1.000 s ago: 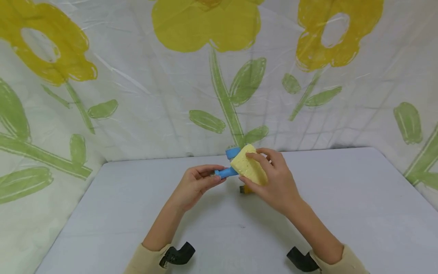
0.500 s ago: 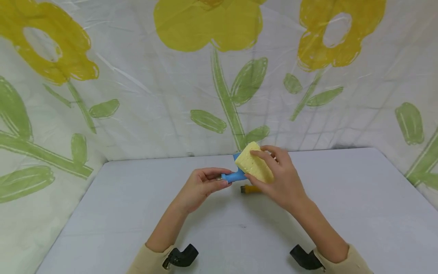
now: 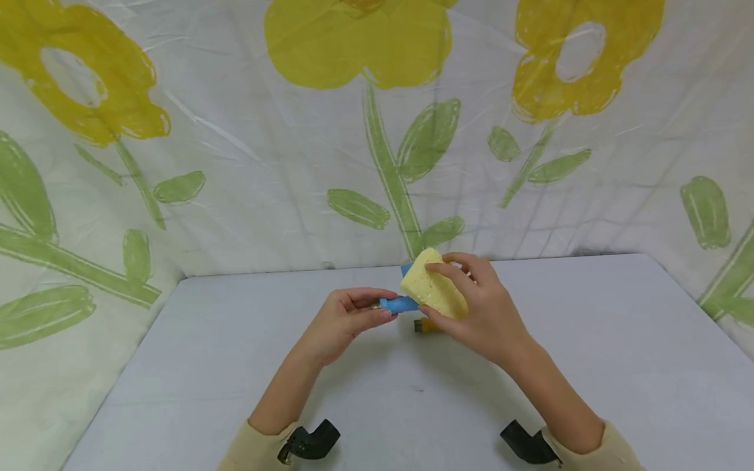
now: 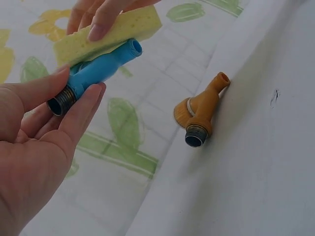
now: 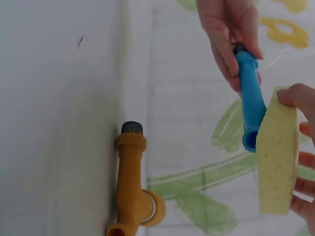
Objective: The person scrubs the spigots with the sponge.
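My left hand [image 3: 347, 324] pinches a blue tap [image 4: 101, 69] near its dark threaded end, between thumb and fingers. A pale yellow sponge [image 3: 432, 288] is gripped by my right hand [image 3: 485, 314], fingers over its edge and thumb below. In the left wrist view the sponge lies against the side of the tap. The sponge covers part of the tap in the head view. Both things are held above the table. An orange tap [image 5: 129, 177] of similar shape, with a threaded end and a round side part, sits on the table beneath my hands.
The white table [image 3: 206, 366] reaches back to a hanging sheet [image 3: 265, 216] painted with yellow flowers and green leaves. Black curved pieces [image 3: 315, 438] are fixed at both sleeve cuffs. A small dark mark shows on the table surface.
Both hands first shifted slightly right with the blue tap and sponge. Since then the sponge has moved a little left and down along the tap, hiding more of it.
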The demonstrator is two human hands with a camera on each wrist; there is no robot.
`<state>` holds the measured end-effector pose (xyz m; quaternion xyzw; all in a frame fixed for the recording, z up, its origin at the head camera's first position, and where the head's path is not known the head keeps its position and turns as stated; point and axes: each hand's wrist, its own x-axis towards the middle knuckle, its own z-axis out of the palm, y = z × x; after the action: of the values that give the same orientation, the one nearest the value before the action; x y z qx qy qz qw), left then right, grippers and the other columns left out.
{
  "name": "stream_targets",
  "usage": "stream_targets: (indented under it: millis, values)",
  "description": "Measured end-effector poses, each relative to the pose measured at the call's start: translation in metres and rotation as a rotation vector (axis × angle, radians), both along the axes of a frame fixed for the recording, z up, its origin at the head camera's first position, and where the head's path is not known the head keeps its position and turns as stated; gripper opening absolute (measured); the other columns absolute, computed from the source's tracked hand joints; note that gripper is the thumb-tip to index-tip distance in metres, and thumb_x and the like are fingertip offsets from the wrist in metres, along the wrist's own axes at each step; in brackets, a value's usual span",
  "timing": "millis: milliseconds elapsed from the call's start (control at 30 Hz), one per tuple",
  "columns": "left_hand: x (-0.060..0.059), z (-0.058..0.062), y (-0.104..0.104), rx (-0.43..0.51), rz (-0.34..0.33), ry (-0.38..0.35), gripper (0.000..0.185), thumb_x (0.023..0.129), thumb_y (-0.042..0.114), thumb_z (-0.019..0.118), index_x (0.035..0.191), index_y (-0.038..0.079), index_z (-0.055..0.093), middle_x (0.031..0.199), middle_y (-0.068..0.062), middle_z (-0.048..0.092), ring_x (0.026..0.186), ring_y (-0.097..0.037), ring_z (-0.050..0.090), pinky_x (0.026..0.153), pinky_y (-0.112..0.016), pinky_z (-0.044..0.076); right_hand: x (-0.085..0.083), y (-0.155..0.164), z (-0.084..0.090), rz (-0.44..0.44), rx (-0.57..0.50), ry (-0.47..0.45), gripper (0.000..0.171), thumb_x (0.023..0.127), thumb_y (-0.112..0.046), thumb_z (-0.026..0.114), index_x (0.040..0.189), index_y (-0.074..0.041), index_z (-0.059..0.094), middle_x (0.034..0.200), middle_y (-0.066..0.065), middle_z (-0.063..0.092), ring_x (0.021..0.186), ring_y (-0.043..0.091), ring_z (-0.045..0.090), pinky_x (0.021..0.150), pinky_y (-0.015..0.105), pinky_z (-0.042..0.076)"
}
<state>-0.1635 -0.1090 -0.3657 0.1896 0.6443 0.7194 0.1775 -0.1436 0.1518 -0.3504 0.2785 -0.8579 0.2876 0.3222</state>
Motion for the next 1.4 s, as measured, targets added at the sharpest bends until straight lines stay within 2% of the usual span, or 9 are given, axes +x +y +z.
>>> stream_targets:
  millis: [100,200,433,733,900,1067,1233,1400]
  values:
    - [-0.001,0.0,-0.002,0.032,0.031,0.0,0.036,0.099,-0.006,0.065,0.132,-0.02,0.06,0.111,-0.005,0.076,0.101,-0.013,0.075,0.099,-0.033,0.06,0.0,0.0,0.0,0.007,0.013,-0.004,0.058,0.072,-0.02,0.097,0.124,-0.011,0.071,0.125,0.018,0.063,0.109,0.036,0.062,0.078,0.048,0.062]
    - [-0.001,0.002,-0.002,0.062,0.057,0.002,0.036,0.1,-0.007,0.064,0.133,-0.02,0.059,0.111,-0.007,0.075,0.1,-0.013,0.075,0.099,-0.032,0.06,0.002,-0.001,0.0,-0.026,0.005,-0.005,0.057,0.072,-0.021,0.096,0.122,-0.01,0.071,0.121,0.017,0.064,0.108,0.036,0.063,0.076,0.048,0.063]
    - [0.001,0.0,0.005,0.131,0.075,-0.011,0.038,0.098,-0.012,0.063,0.134,-0.022,0.057,0.113,-0.002,0.076,0.103,-0.011,0.073,0.099,-0.029,0.06,0.006,-0.01,-0.005,-0.084,-0.042,-0.009,0.058,0.072,-0.021,0.096,0.122,-0.008,0.069,0.118,0.017,0.061,0.097,0.034,0.064,0.068,0.045,0.064]
    - [0.003,0.001,0.008,0.135,0.112,-0.02,0.038,0.098,-0.013,0.062,0.134,-0.022,0.057,0.116,-0.001,0.076,0.102,-0.01,0.073,0.096,-0.027,0.061,0.006,-0.015,-0.007,-0.159,-0.092,-0.002,0.06,0.072,-0.026,0.097,0.12,-0.004,0.07,0.117,0.019,0.061,0.096,0.035,0.064,0.071,0.045,0.064]
    - [0.003,0.0,0.009,0.142,0.12,-0.014,0.037,0.097,-0.013,0.063,0.133,-0.021,0.059,0.114,0.0,0.077,0.103,-0.01,0.073,0.096,-0.026,0.06,0.007,-0.02,-0.012,-0.133,-0.024,0.059,0.059,0.072,-0.026,0.097,0.118,-0.004,0.068,0.115,0.019,0.059,0.086,0.033,0.061,0.06,0.04,0.061]
    - [0.003,0.0,0.012,0.143,0.129,-0.021,0.037,0.097,-0.013,0.064,0.133,-0.021,0.059,0.111,0.002,0.077,0.1,-0.009,0.073,0.094,-0.025,0.061,0.005,-0.017,-0.01,-0.173,0.015,0.13,0.06,0.068,-0.025,0.098,0.117,-0.005,0.069,0.113,0.022,0.061,0.082,0.032,0.057,0.054,0.039,0.057]
    - [0.005,0.001,0.014,0.147,0.133,-0.02,0.038,0.096,-0.014,0.064,0.132,-0.022,0.059,0.109,0.001,0.077,0.099,-0.008,0.072,0.093,-0.024,0.061,0.008,-0.022,-0.012,-0.171,-0.008,0.115,0.06,0.069,-0.025,0.098,0.116,-0.003,0.069,0.112,0.021,0.06,0.08,0.03,0.056,0.053,0.037,0.057]
    - [0.005,0.001,0.012,0.143,0.132,-0.018,0.039,0.095,-0.016,0.063,0.133,-0.025,0.056,0.106,0.003,0.077,0.1,-0.007,0.072,0.093,-0.023,0.061,0.01,-0.028,-0.014,-0.15,0.037,0.151,0.062,0.067,-0.027,0.1,0.115,-0.003,0.069,0.113,0.023,0.06,0.081,0.032,0.058,0.056,0.039,0.06]
